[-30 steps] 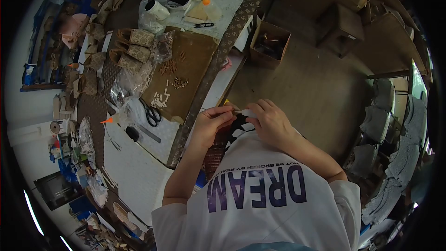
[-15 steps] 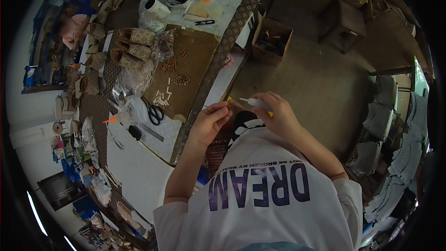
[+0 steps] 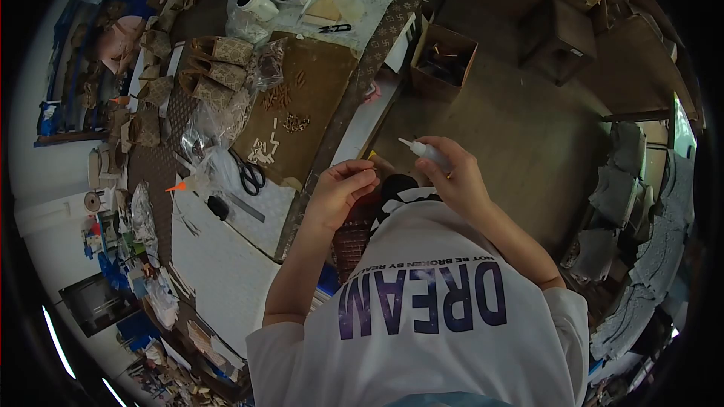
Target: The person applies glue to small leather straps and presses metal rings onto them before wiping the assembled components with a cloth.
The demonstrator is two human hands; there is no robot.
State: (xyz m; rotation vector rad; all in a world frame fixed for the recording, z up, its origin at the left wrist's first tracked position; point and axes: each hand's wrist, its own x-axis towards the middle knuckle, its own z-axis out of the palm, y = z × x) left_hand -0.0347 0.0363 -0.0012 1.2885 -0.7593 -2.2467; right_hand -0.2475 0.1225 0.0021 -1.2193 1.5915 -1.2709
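My right hand (image 3: 455, 172) is closed round a small white squeeze bottle (image 3: 431, 154), whose thin nozzle points up and to the left. Left of it, my left hand (image 3: 345, 190) is pinched, thumb against fingers; whatever lies between the fingertips is too small to make out. The two hands are apart, above my lap. On the bench to the left, a brown mat (image 3: 320, 90) carries white strips (image 3: 262, 152), small brown pieces (image 3: 277, 98) and a little heap of dark bits (image 3: 295, 123). Black scissors (image 3: 250, 178) lie beside the mat.
Patterned pouches (image 3: 219, 71) and clear plastic bags stand behind the mat. Toward the bench's far end are a white jar (image 3: 258, 6), an orange-tipped bottle (image 3: 347, 1) and small snips (image 3: 334, 29). An open cardboard box (image 3: 445, 60) and a brown stool (image 3: 562, 41) stand on the floor.
My right hand has lifted the bottle slightly up and turned it, so its nozzle is higher and farther from my left hand. My left hand has shifted only a little, still pinched.
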